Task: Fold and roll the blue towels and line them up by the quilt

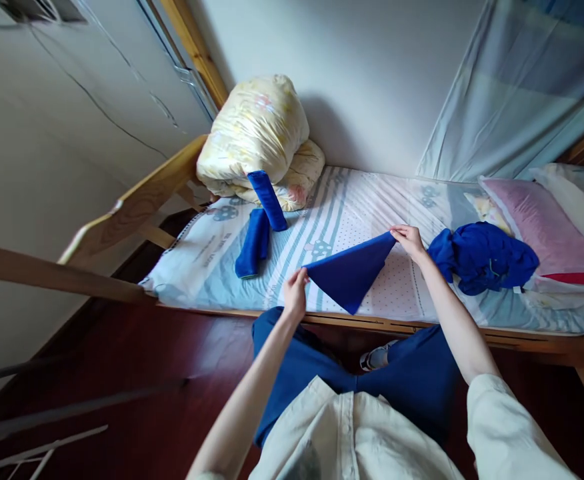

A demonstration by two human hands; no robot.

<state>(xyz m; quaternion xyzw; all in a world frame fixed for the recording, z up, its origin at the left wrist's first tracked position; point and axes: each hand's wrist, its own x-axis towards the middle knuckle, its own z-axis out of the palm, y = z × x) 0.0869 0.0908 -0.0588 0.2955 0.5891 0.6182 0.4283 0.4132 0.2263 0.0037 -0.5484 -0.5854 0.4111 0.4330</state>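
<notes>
two hands pinch one blue triangular folded cloth (351, 273) on the striped bed sheet (352, 200): left hand (295, 293) grips its nine o'clock corner, right hand (410, 240) its two o'clock corner. it looks light, soft and limp, so corners seem the best hold.

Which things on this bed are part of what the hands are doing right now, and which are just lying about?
In hand:
- blue cloth, folded into a triangle, gripped by left hand and right hand
- two rolled blue cloths
- crumpled blue cloth pile

Lying about:
- yellow quilt bundle
- pink pillow
</notes>
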